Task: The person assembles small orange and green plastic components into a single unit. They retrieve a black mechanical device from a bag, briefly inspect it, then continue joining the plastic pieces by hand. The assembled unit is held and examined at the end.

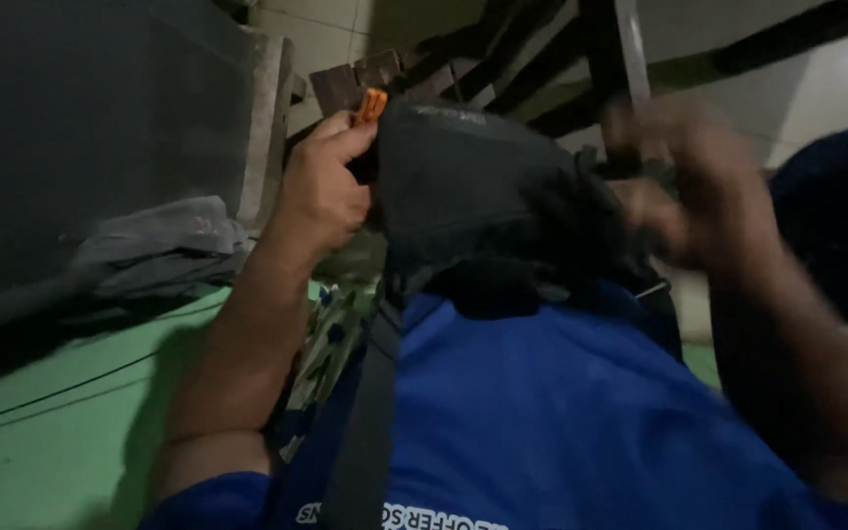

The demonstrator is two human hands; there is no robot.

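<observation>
Head view: dim room, pale tiled floor [836, 88], green surface [41, 442] below, grey cloth [164, 245] beside dark wall. Left hand [321, 191] grip pinching orange clip [372, 104] at black bag [483, 196] edge, chest-high. Right hand [689, 191] blurred against bag; grip cannot be told.

Below you lies a pale green floor [41, 432], dim and in shadow. Take the crumpled grey cloth [164, 250] as your landmark: it lies on the floor right against the foot of a dark wall panel [80, 118]. Just in front of the cloth, nearer to you, a thin dark cord [51, 395] runs across the green surface at a slant. Beyond the cloth, past a concrete edge [265, 118], you see pale floor tiles [321, 34].
</observation>
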